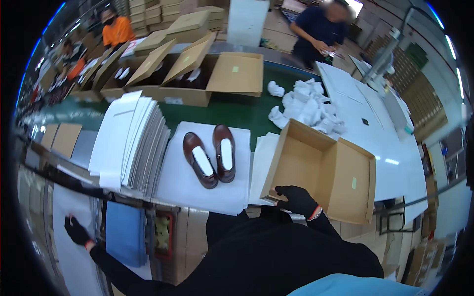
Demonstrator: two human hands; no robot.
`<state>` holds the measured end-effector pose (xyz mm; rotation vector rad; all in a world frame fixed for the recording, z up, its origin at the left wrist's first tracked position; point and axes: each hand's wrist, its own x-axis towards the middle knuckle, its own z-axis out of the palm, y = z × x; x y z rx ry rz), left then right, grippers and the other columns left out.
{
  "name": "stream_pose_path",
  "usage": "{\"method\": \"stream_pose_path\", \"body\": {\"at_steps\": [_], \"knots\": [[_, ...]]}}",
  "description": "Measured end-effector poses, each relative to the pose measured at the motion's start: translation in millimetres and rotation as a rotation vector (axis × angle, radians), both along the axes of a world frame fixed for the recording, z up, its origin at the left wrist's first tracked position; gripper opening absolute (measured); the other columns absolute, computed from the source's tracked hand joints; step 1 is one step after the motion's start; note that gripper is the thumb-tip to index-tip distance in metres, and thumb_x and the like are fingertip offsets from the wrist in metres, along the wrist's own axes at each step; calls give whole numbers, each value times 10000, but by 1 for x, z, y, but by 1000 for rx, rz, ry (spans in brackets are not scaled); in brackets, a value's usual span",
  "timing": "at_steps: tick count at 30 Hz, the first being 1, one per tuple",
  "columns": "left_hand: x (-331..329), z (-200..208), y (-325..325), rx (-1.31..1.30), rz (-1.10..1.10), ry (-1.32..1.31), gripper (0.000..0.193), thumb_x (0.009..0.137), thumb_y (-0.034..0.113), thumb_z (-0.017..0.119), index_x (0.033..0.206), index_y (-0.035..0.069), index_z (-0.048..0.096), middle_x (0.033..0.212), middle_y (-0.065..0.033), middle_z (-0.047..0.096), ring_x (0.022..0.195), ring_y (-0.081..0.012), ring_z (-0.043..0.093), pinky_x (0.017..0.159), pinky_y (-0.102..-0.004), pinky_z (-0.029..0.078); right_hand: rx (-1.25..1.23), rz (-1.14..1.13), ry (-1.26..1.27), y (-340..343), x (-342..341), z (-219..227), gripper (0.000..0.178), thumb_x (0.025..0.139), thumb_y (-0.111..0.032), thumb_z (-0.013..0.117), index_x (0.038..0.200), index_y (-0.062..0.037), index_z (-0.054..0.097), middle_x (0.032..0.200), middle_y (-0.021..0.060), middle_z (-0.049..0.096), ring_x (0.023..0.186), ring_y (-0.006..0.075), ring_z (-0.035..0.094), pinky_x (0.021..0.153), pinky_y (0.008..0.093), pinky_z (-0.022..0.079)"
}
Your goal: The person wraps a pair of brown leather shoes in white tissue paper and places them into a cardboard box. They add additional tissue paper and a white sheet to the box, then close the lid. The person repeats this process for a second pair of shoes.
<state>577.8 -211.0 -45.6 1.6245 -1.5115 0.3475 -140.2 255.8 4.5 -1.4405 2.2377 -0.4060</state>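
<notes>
In a black glove with bare fingertips, my left hand [77,230] reaches far out to the lower left. Its fingertips are drawn together at the white paper sheets [74,266] on a lower shelf. My right hand [297,201], also gloved, grips the near left corner of a brown cardboard shoe box [302,160]. The box stands open, with nothing inside and its lid folded out to the right. Between my hands, a pair of dark brown leather shoes [224,154] with white inserts rests on white wrapping paper [240,190].
A tall stack of white sheets [123,140] leans left of the shoes. Crumpled white paper [306,103] is heaped behind the box. Filled shoe boxes [185,95] line the green belt [190,114]. Blue sheets [126,234] lie below. Co-workers [321,32] stand beyond.
</notes>
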Motion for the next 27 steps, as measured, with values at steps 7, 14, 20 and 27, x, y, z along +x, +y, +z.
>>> {"method": "stream_pose_path", "body": {"at_steps": [7, 14, 20, 27], "knots": [[46, 20, 16, -281, 30, -155, 300, 978, 110, 484, 1212, -58, 569, 1195, -201, 613, 1130, -318, 577, 1004, -379, 437, -152, -13, 11, -28, -119, 32, 383, 824, -359, 719, 1051, -53, 671, 864, 99, 696, 788, 261, 677, 730, 365, 520], [-4, -21, -8, -349, -181, -74, 337, 1013, 78, 397, 1276, -66, 553, 1292, -205, 580, 1170, -300, 576, 1029, -346, 434, -617, -406, 321, -109, -282, 215, 745, 836, -483, 681, 1360, -22, 421, 688, 96, 636, 513, 154, 585, 465, 306, 471], [21, 2, -4, -296, -68, 68, 408, 1023, 203, 420, 1345, -35, 498, 1322, -182, 557, 1204, -294, 539, 1074, -351, 395, -803, -375, 687, -142, -375, 238, 548, 804, -412, 711, 1185, -38, 584, 1090, 328, 578, 1019, 368, 609, 872, 456, 464], [-5, 20, 24, -245, 108, 258, 373, 1029, 156, 417, 1320, -58, 511, 1276, -175, 588, 1147, -277, 575, 1042, -341, 428, -694, -461, 275, -138, -311, 247, 686, 806, -379, 709, 1296, 4, 418, 967, 267, 634, 888, 315, 651, 774, 448, 498]]}}
